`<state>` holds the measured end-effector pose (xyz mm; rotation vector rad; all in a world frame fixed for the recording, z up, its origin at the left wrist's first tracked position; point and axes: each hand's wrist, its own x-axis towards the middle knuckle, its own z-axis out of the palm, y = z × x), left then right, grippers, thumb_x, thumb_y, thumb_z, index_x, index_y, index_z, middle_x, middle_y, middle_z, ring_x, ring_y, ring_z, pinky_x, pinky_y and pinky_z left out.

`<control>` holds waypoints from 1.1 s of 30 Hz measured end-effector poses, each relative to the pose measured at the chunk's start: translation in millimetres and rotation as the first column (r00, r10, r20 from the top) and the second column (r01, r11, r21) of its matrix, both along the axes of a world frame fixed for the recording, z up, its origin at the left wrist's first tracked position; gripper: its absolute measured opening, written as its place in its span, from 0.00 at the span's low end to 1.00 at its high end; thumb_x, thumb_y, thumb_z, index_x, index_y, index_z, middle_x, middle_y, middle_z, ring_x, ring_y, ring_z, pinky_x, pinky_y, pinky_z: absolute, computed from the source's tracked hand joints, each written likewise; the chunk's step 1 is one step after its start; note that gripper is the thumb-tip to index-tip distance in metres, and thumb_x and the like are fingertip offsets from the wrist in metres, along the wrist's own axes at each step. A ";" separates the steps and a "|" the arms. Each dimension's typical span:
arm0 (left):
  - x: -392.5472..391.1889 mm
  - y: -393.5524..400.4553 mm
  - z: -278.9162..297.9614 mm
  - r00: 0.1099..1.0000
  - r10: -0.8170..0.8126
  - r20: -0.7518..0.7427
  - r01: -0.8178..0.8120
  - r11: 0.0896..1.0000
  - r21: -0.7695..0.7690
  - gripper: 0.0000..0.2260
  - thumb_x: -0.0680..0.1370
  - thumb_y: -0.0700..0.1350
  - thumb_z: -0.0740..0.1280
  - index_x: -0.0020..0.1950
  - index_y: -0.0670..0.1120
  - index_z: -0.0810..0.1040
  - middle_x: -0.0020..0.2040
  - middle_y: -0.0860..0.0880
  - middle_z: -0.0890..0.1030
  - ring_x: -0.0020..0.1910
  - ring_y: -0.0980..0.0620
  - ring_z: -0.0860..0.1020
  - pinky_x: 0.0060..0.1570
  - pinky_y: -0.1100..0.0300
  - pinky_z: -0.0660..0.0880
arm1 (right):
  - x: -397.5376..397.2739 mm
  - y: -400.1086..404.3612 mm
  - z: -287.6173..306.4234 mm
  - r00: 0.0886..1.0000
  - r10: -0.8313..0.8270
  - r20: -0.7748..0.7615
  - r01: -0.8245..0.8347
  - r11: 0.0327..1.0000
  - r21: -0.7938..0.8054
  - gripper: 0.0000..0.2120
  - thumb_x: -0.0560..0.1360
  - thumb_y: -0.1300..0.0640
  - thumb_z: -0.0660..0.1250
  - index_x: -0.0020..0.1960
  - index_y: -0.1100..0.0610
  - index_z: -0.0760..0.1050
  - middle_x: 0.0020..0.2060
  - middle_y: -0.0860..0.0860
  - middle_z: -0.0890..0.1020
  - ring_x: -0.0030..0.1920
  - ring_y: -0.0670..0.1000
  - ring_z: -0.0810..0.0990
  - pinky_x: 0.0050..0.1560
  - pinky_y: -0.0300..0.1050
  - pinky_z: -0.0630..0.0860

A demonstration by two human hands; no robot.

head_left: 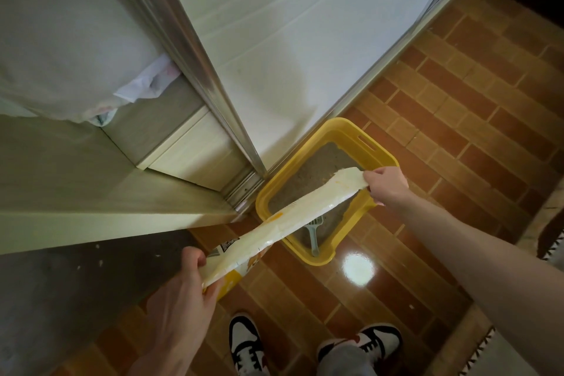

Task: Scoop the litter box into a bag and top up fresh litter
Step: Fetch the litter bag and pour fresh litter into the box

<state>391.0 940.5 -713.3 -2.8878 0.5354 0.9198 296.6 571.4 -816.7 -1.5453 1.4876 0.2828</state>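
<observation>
Sneakers (246,342) on glossy brick-pattern floor (457,119)

2 black-and-white sneakers (245,342) planted on brown brick-pattern floor tiles (457,107); white sliding door (290,40) beside a metal frame (195,70).

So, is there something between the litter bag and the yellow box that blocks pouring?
Only the scoop, lying inside the litter box at its near end. The litter bag, held by the left hand and right hand, hangs directly above.
</observation>
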 end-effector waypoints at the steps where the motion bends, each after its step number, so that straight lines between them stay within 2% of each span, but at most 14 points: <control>1: 0.0 -0.5 1.1 1.000 0.001 0.004 -0.001 1.000 -0.012 0.21 0.79 0.59 0.66 0.62 0.55 0.58 0.59 0.52 0.83 0.45 0.56 0.83 0.27 0.72 0.67 | 0.6 -0.8 2.2 1.000 0.022 -0.002 -0.022 1.000 -0.007 0.15 0.83 0.54 0.63 0.51 0.64 0.81 0.34 0.56 0.74 0.31 0.51 0.71 0.31 0.44 0.69; 4: 1.4 -0.1 3.5 1.000 0.014 0.025 -0.013 0.999 -0.034 0.20 0.79 0.59 0.66 0.62 0.55 0.59 0.54 0.53 0.83 0.38 0.58 0.79 0.26 0.72 0.67 | 6.4 -5.2 8.0 0.999 0.024 0.039 -0.022 0.998 -0.050 0.13 0.83 0.53 0.63 0.46 0.59 0.81 0.35 0.55 0.77 0.31 0.51 0.72 0.31 0.45 0.70; 6: 4.8 0.7 5.1 0.998 0.036 0.048 -0.033 0.998 -0.044 0.20 0.79 0.59 0.66 0.63 0.55 0.59 0.52 0.53 0.82 0.36 0.58 0.79 0.26 0.72 0.68 | 10.5 -5.4 11.9 0.998 0.056 0.024 -0.055 0.997 -0.050 0.13 0.83 0.53 0.63 0.47 0.60 0.81 0.35 0.55 0.77 0.33 0.52 0.73 0.33 0.45 0.71; 11: 7.8 2.5 9.7 0.995 0.023 0.099 -0.015 0.997 -0.078 0.19 0.79 0.58 0.67 0.58 0.56 0.58 0.42 0.55 0.79 0.31 0.58 0.77 0.25 0.71 0.67 | 18.6 -6.3 19.5 0.996 0.008 0.084 -0.002 0.997 -0.071 0.12 0.83 0.53 0.64 0.44 0.57 0.79 0.37 0.53 0.79 0.35 0.50 0.76 0.36 0.45 0.75; 15: 7.2 5.1 12.8 0.993 0.018 0.116 -0.007 0.995 -0.101 0.19 0.78 0.58 0.68 0.59 0.55 0.60 0.46 0.53 0.84 0.32 0.57 0.77 0.26 0.71 0.68 | 20.9 -3.8 23.0 0.993 -0.014 0.115 0.024 0.996 -0.083 0.11 0.82 0.53 0.65 0.44 0.57 0.80 0.35 0.53 0.78 0.35 0.50 0.75 0.36 0.45 0.75; 19: 8.1 4.7 19.6 0.993 0.014 0.118 -0.003 0.995 -0.097 0.19 0.78 0.58 0.67 0.61 0.53 0.61 0.49 0.51 0.85 0.33 0.56 0.77 0.24 0.71 0.66 | 23.8 -1.6 29.2 0.994 0.001 0.111 0.009 0.996 -0.089 0.10 0.83 0.54 0.65 0.45 0.57 0.78 0.38 0.53 0.79 0.37 0.51 0.77 0.41 0.49 0.78; 23: 5.3 5.0 22.1 0.995 -0.019 0.096 0.025 0.998 -0.063 0.20 0.79 0.58 0.67 0.63 0.53 0.62 0.53 0.51 0.85 0.41 0.56 0.83 0.27 0.71 0.67 | 21.1 -2.2 32.2 0.994 -0.012 0.106 0.024 0.993 -0.115 0.11 0.82 0.54 0.66 0.44 0.58 0.79 0.38 0.54 0.80 0.37 0.52 0.77 0.39 0.49 0.77; 27: -0.6 1.6 21.3 0.996 -0.054 0.065 0.057 0.998 -0.034 0.20 0.79 0.59 0.65 0.63 0.56 0.59 0.56 0.54 0.84 0.47 0.58 0.84 0.29 0.71 0.69 | 6.8 -2.0 30.3 0.996 -0.020 0.082 0.030 0.993 -0.118 0.09 0.82 0.54 0.66 0.47 0.59 0.80 0.41 0.54 0.81 0.37 0.50 0.77 0.35 0.44 0.75; 29: -4.4 2.0 20.5 0.996 -0.075 0.043 0.075 0.997 -0.016 0.19 0.80 0.60 0.64 0.63 0.56 0.59 0.57 0.54 0.83 0.49 0.59 0.83 0.28 0.71 0.68 | -0.6 -2.3 31.4 0.998 0.009 0.055 -0.002 0.993 -0.122 0.10 0.82 0.55 0.66 0.48 0.60 0.80 0.40 0.55 0.81 0.37 0.51 0.77 0.36 0.45 0.75; 33: -14.0 2.7 18.9 0.993 -0.121 0.013 0.121 0.993 -0.002 0.18 0.81 0.60 0.63 0.63 0.56 0.58 0.57 0.55 0.83 0.47 0.60 0.83 0.24 0.70 0.68 | -15.5 -1.6 31.1 0.999 0.021 0.027 -0.017 0.990 -0.141 0.09 0.82 0.55 0.66 0.50 0.60 0.81 0.39 0.54 0.81 0.35 0.50 0.76 0.34 0.44 0.74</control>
